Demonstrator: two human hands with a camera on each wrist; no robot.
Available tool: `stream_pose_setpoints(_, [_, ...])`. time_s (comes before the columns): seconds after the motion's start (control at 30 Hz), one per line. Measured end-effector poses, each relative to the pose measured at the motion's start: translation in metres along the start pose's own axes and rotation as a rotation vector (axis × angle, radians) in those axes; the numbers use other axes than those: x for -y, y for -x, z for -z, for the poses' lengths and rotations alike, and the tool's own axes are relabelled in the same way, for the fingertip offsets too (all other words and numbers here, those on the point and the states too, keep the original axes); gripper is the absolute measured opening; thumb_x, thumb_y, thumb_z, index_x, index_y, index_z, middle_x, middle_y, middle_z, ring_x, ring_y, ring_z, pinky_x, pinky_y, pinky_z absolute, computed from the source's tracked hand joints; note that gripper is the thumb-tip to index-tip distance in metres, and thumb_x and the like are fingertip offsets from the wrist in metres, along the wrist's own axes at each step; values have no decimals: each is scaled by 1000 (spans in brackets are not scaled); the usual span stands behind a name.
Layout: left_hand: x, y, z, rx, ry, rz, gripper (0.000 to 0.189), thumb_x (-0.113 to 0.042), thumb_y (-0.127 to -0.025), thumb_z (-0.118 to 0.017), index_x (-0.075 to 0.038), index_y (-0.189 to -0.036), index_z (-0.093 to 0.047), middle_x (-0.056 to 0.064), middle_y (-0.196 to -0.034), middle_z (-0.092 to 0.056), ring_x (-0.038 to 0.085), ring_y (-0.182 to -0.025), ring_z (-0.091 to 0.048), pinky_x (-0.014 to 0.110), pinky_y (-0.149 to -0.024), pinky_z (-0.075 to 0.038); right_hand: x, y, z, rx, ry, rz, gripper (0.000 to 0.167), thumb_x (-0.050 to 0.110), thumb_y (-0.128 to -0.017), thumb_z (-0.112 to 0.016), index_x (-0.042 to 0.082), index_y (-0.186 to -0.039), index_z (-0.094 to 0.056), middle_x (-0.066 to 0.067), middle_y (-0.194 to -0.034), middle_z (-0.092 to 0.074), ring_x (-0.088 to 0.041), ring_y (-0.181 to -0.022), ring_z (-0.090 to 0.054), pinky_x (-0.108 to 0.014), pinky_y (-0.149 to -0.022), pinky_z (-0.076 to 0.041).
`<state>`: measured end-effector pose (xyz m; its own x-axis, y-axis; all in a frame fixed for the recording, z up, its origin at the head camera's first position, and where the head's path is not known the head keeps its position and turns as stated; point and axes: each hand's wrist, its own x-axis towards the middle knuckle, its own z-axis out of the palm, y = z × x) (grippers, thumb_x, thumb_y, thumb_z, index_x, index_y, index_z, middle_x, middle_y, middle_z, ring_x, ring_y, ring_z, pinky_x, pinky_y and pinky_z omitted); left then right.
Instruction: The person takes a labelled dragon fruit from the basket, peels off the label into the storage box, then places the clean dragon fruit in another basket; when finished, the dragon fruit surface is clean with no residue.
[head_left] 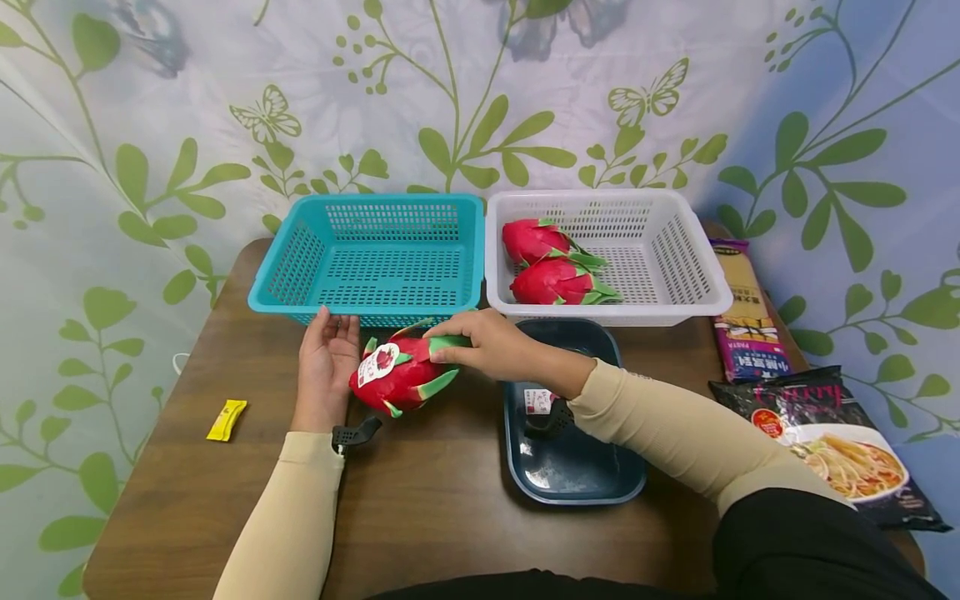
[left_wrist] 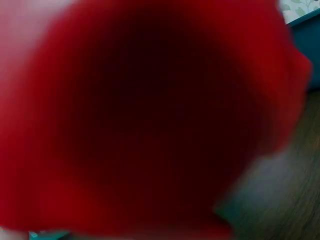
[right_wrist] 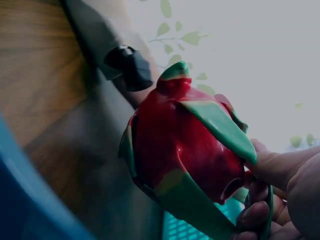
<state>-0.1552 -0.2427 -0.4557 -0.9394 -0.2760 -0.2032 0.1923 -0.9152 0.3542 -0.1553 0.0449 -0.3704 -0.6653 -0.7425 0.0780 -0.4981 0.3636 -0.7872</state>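
Note:
A red dragon fruit (head_left: 397, 372) with green-tipped scales and a white round label is held above the table by my right hand (head_left: 483, 342). The right thumb and fingers pinch its leafy end, as the right wrist view shows on the dragon fruit (right_wrist: 195, 135). Beside the fruit's left side is my left hand (head_left: 327, 367), palm up with fingers extended toward the teal basket (head_left: 367, 312). Close up, the blurred dragon fruit (left_wrist: 150, 125) fills most of the left wrist view. Two more dragon fruits (head_left: 551, 279) lie in the white basket (head_left: 607, 312).
Under my right forearm stands a dark blue tray (head_left: 577, 483) with a white label inside. A yellow packet (head_left: 227, 420) lies at the left. To the right are a pasta bag (head_left: 753, 321) and a black food bag (head_left: 832, 442). A patterned cloth (head_left: 480, 100) hangs behind the table.

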Motion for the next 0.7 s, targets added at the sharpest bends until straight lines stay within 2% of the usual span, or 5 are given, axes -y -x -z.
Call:
stream_pose_setpoints(0.2, [3, 0, 0, 29, -4, -20, 12, -7, -105, -66, 2, -101, -60, 14, -94, -61, 25, -87, -65, 34, -90, -59, -7, 3, -2, 30, 15, 39, 44, 27, -98, -78, 9, -138, -70, -3, -132, -70, -17, -115, -62, -26, -89, -56])
stream_pose_setpoints(0.43, [3, 0, 1, 17, -13, -17, 12, -6, -104, -67, 2, -102, -60, 14, -94, -61, 26, -88, -65, 35, -91, -59, -11, 9, 0, 86, 23, 49, 49, 25, -97, -80, 9, -142, -67, -3, -136, -68, -17, -117, -60, -26, -89, -57])
stream_pose_setpoints(0.53, [0, 1, 1, 29, -50, -12, 12, -8, -104, -68, 1, -105, -59, 14, -95, -61, 25, -89, -65, 35, -94, -57, -10, 10, 0, 113, 55, 73, 51, 24, -97, -80, 9, -143, -66, -5, -138, -67, -19, -120, -60, -29, -91, -57])
stream_pose_setpoints(0.6, [-4, 2, 0, 48, -106, -2, 13, -10, -106, -66, 1, -104, -59, 14, -95, -61, 25, -90, -65, 36, -96, -57, -9, 11, -1, 129, 72, 78, 51, 23, -97, -79, 9, -144, -65, -7, -139, -66, -21, -121, -60, -33, -92, -57])
stream_pose_setpoints(0.7, [-10, 5, 1, 80, -210, 52, 21, -17, -109, -62, 2, -100, -61, 14, -95, -62, 26, -91, -64, 38, -98, -55, -9, 11, -4, 158, 102, 74, 52, 21, -98, -78, 9, -146, -63, -8, -140, -65, -22, -122, -60, -34, -95, -57])
